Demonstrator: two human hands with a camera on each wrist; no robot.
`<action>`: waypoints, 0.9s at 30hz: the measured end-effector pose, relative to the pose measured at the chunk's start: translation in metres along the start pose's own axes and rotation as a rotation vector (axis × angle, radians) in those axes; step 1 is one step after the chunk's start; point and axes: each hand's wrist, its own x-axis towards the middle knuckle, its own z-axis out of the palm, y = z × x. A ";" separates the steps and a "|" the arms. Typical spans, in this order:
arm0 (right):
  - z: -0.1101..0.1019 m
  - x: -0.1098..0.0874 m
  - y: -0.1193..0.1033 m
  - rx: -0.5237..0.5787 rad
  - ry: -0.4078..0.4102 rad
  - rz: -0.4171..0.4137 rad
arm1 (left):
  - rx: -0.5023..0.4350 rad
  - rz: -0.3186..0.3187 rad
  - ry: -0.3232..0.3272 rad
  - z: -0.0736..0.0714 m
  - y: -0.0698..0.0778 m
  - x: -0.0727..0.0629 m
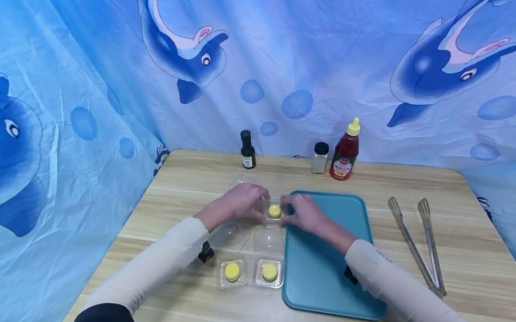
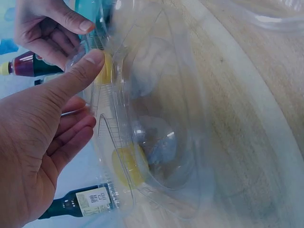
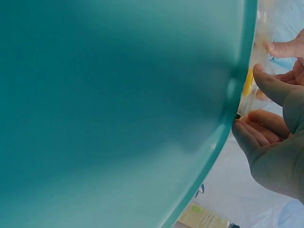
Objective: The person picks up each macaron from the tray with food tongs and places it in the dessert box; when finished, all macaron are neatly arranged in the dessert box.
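Both hands meet at a small clear plastic box (image 1: 273, 219) with a yellow macaron (image 1: 274, 211) in it, left of the teal tray (image 1: 334, 293). My left hand (image 1: 246, 201) grips its left side, thumb nearer me and fingers at the far edge. From the other side my right hand (image 1: 305, 213) holds the box likewise, reaching across the tray's rim. Its lid (image 1: 269, 240) lies folded open toward me. Another macaron (image 2: 130, 166) in a clear box shows beside the left hand in the left wrist view; in the head view that hand hides it.
Nearer me sit two open clear boxes with yellow macarons (image 1: 232, 271). Along the back stand a dark bottle (image 1: 248, 152), a black-capped jar (image 1: 320, 159) and a red sauce bottle (image 1: 344, 156). Metal tongs (image 1: 417, 249) lie right of the tray.
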 end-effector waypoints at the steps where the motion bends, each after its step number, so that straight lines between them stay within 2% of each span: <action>1: 0.000 0.000 0.000 0.000 0.006 0.000 | 0.002 -0.003 0.000 0.000 0.000 0.000; 8: 0.000 0.001 0.002 0.026 0.010 -0.010 | -0.030 -0.022 -0.022 -0.001 0.000 -0.003; 12: -0.002 0.003 0.005 0.105 -0.004 -0.038 | -0.058 -0.032 -0.026 -0.001 -0.001 -0.005; 17: -0.006 0.005 0.007 0.188 -0.025 0.007 | -0.087 -0.031 -0.022 -0.001 -0.005 -0.009; 22: -0.013 0.012 0.005 0.183 -0.020 0.022 | -0.125 -0.026 0.039 -0.010 -0.012 -0.011; 27: -0.015 0.027 0.001 0.168 -0.006 0.026 | -0.133 -0.063 0.105 -0.023 -0.030 -0.013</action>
